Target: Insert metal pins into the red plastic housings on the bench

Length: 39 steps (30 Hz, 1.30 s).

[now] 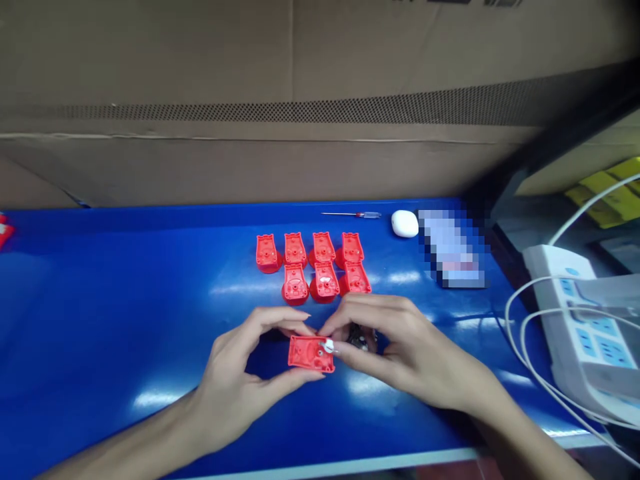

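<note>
My left hand grips a red plastic housing by its edges, thumb below and fingers above. The housing's open side faces up and shows moulded posts and ridges. At its right end my right hand pinches a small white part against the inside, thumb tip touching it. Dark, shiny small pieces sit within the curled fingers of that same hand; their kind I cannot make out. Beyond my hands, several similar red housings stand in two rows on the blue table.
A screwdriver with a clear handle lies near the back edge, beside a white rounded case. A pixelated flat object is right of it. White cables and a power strip occupy the right side. Cardboard walls the back.
</note>
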Motion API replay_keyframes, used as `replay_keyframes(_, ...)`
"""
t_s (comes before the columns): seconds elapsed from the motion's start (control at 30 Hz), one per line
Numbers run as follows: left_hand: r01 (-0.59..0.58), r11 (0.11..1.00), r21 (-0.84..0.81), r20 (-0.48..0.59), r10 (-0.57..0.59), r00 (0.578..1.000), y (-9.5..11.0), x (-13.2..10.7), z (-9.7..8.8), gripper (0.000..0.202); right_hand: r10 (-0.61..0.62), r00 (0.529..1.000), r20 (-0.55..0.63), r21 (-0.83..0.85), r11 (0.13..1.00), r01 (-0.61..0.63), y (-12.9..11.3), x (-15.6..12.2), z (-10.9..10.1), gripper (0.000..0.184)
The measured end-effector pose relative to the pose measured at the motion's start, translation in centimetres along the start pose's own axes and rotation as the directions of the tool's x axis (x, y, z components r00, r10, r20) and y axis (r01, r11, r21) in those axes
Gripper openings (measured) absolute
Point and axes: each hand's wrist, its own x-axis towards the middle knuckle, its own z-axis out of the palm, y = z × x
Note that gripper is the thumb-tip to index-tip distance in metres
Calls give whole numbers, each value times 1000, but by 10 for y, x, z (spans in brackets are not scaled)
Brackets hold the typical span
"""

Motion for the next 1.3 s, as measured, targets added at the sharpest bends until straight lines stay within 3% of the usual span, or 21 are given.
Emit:
replay_keyframes(0.2, -13, 999, 47, -3, 13, 1000, -2, 1, -1, 55, 56, 998, -21, 40, 998, -55, -2, -1, 1, 3)
replay_keyframes(0.47, -181, 960, 214, 19, 181, 983, 4, 6, -3, 52, -108, 968, -228, -124, 989, 81, 7, 0, 20, 11)
replay_keyframes(0.67, -187, 926, 328, -51, 215, 975, 4, 5, -2, 57, -116, 954, -278, -160, 984, 73, 2, -1, 38, 11)
replay_keyframes(0.8, -156, 925, 346, -95, 200, 975, 4, 4, 1, 53, -145, 939, -312, -217, 973, 78, 2, -2, 46, 6)
replay_keyframes(0.93, -122, 942, 312, -133, 171, 976, 6, 4, -1, 53, -158, 957, -244, -241, 966, 98, 3, -1, 42, 5)
replay_keyframes(1.17, 20, 962, 273, -180, 30, 983, 0, -7, -24, 53, -207, 965, -159, -327, 934, 147, 2, -3, 36, 12)
replay_keyframes(1.3, 87, 983, 162, -169, -59, 984, -9, -6, -36, 51, -251, 956, -154, -406, 898, 170, 6, -7, 39, 11)
